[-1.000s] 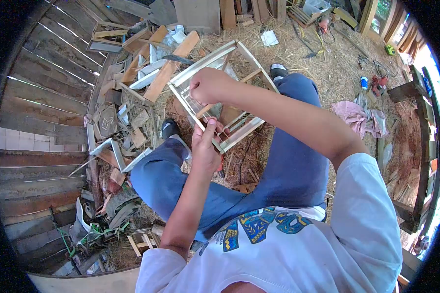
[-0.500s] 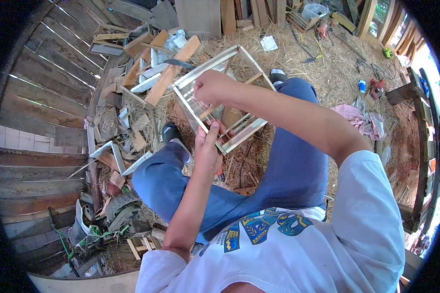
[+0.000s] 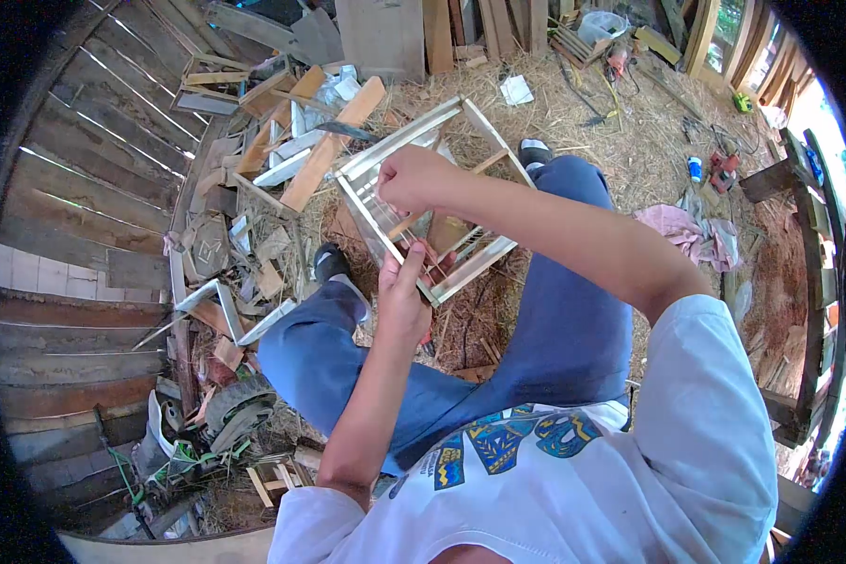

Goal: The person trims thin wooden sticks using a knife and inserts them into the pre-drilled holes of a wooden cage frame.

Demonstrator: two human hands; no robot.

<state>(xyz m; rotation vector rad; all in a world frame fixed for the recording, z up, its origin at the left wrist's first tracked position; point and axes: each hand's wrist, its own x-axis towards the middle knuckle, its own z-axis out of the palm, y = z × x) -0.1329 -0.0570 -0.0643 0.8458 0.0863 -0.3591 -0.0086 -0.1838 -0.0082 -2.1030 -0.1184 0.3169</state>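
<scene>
A wooden frame box [image 3: 479, 270] with thin slats or rods inside is held tilted above my legs. Gripping its near left corner is my left hand [image 3: 406, 289], thumb on the rim and fingers curled beneath and inside. My right hand [image 3: 415, 179] is closed over the left part of the frame, its fingertips bent down toward the thin rods. Whatever the right fingers pinch is too small or hidden to make out. A wooden crossbar [image 3: 491, 161] spans the inside of the box.
Wood scraps and a plank [image 3: 334, 146] lie piled at the left, with a white angled frame piece [image 3: 226, 310] nearer. Pink cloth [image 3: 672, 226], a blue can [image 3: 695, 169] and a red power tool [image 3: 723, 172] lie at right. Straw covers the floor.
The box has shifted slightly down and to the right in view, both hands moving with it. The right hand stays closed over the left part of the frame.
</scene>
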